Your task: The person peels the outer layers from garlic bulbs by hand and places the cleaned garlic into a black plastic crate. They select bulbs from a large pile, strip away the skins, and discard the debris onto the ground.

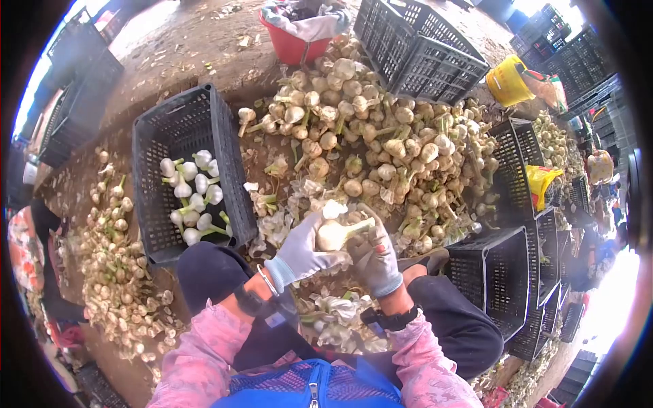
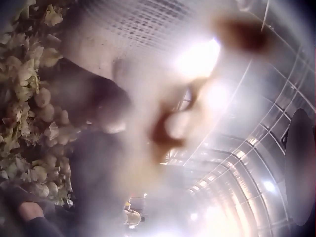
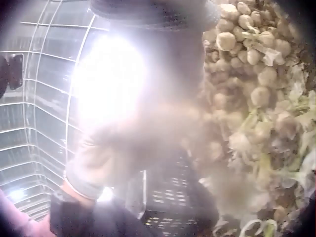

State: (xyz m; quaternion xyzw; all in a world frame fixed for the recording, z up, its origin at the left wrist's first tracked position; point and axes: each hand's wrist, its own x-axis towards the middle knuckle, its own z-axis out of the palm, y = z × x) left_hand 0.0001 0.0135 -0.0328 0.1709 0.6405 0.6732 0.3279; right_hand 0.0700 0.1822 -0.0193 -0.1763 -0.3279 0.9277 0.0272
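In the head view a garlic bulb [image 1: 333, 235], white with a pale green stem, lies in the gloved left hand [image 1: 305, 246], whose fingers and thumb curl round it. The gloved right hand [image 1: 378, 260] is at the stem end, its fingers bent beside the stem; whether it pinches the stem is hard to tell. A piece of white peel [image 1: 333, 209] shows at the top of the bulb. Both wrist views are hazy; the right wrist view shows a blurred glove [image 3: 98, 158], and the bulb cannot be made out in either.
A black crate [image 1: 235, 197] with several white bulbs [image 1: 197, 202] stands at the left. A large garlic pile [image 1: 408, 149] lies ahead, with loose peel [image 1: 340, 316] between the legs. More crates [image 1: 500, 272] stand at right; a red bucket [image 1: 292, 42] and yellow bucket [image 1: 509, 81] are farther off.
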